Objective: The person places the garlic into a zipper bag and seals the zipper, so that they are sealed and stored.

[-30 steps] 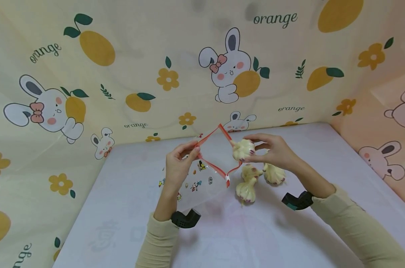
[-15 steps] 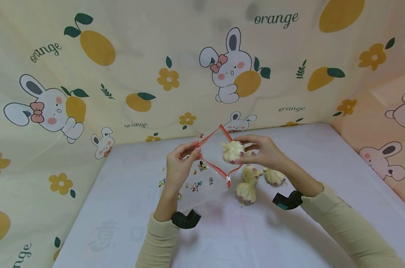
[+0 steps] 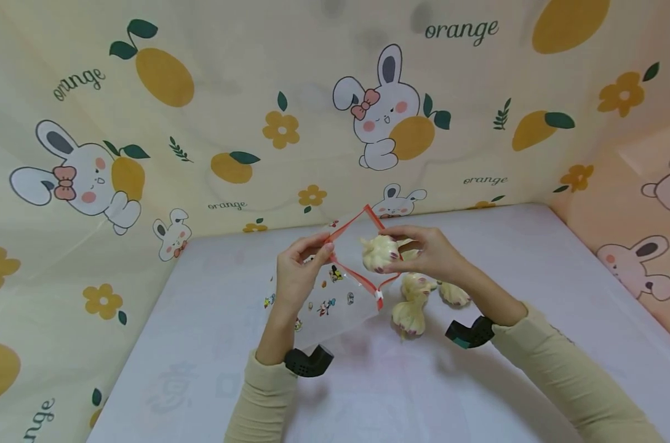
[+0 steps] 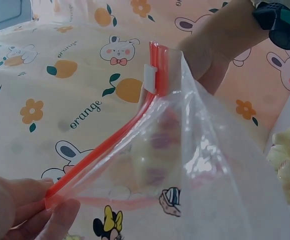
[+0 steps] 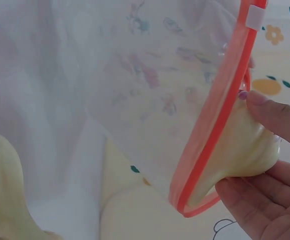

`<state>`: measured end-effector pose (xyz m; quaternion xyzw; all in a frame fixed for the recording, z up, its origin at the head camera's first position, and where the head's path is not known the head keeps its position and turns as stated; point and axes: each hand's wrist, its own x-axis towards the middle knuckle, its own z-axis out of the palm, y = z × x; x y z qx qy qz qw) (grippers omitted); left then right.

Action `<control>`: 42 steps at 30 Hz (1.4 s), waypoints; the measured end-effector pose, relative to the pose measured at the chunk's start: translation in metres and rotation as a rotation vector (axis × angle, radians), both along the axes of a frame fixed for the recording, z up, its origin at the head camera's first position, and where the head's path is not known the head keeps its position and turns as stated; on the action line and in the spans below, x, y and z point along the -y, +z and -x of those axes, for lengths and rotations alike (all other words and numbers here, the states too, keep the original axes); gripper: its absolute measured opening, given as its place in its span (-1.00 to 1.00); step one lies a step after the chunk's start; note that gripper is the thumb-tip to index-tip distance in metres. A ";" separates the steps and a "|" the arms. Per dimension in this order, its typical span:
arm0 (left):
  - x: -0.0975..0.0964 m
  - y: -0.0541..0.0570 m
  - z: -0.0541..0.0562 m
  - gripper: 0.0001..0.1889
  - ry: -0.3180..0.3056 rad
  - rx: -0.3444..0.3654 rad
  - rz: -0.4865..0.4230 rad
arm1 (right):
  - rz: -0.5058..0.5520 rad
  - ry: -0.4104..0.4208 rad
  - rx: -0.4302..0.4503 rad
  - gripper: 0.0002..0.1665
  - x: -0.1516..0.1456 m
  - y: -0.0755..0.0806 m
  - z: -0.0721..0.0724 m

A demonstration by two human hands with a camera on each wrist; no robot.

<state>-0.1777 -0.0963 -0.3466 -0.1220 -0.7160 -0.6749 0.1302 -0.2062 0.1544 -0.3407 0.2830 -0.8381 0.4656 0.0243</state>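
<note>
My left hand (image 3: 301,267) pinches the rim of a clear zip bag (image 3: 318,314) with a red zip edge and small cartoon prints. Its mouth gapes in a diamond shape, and a white slider (image 4: 150,78) sits at one corner of the zip. With thumb and fingers my right hand (image 3: 431,251) grips a pale garlic bulb (image 3: 380,253) with purplish marks, right at the bag's mouth. In the right wrist view the bulb's (image 5: 240,145) stem end lies within the red rim. Through the clear plastic the left wrist view shows the bulb (image 4: 155,155) blurred.
Several other garlic bulbs (image 3: 408,318) lie on the white tabletop (image 3: 213,369), below and right of the bag. One bulb (image 3: 454,294) is partly behind my right forearm. A cream cloth (image 3: 290,55) with rabbits and oranges hangs behind the table.
My right hand has moved left with the garlic bulb, from the bag's right edge into its open mouth. The left hand and the bag have hardly moved.
</note>
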 end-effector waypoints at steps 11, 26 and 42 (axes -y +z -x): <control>0.000 0.001 0.000 -0.72 -0.004 -0.015 -0.009 | -0.027 0.017 0.005 -0.28 0.003 -0.001 -0.001; 0.003 0.002 0.001 -0.72 -0.013 -0.011 -0.017 | -0.025 -0.014 -0.004 -0.37 -0.011 -0.005 -0.008; 0.006 0.002 0.000 -0.71 -0.016 0.008 -0.022 | -0.036 -0.028 -0.054 -0.47 -0.037 -0.022 -0.020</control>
